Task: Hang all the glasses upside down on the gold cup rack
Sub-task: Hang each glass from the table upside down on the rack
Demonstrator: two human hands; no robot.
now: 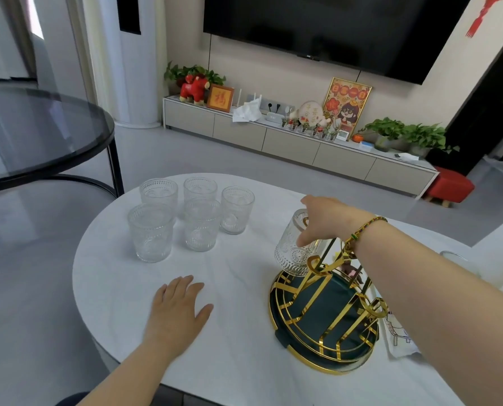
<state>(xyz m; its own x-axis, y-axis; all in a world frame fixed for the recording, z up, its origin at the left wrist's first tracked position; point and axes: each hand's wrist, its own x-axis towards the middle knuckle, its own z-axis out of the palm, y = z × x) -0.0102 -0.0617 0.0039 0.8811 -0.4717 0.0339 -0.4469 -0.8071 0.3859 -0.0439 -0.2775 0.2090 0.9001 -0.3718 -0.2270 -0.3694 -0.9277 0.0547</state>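
Note:
Several clear embossed glasses [151,231] stand upright in a cluster at the far left of the white table [238,332]. The gold cup rack [326,315] with its dark green tray sits at the right. My right hand [329,219] grips the base of one glass [295,249], which is upside down and tilted over a gold arm on the rack's far left side. My left hand [177,306] lies flat on the table, fingers spread, holding nothing.
A round dark glass side table [39,136] stands at the left. A printed cloth [399,338] lies right of the rack, next to a white object [499,253] at the table's right edge. A TV cabinet and a red stool [449,187] are behind.

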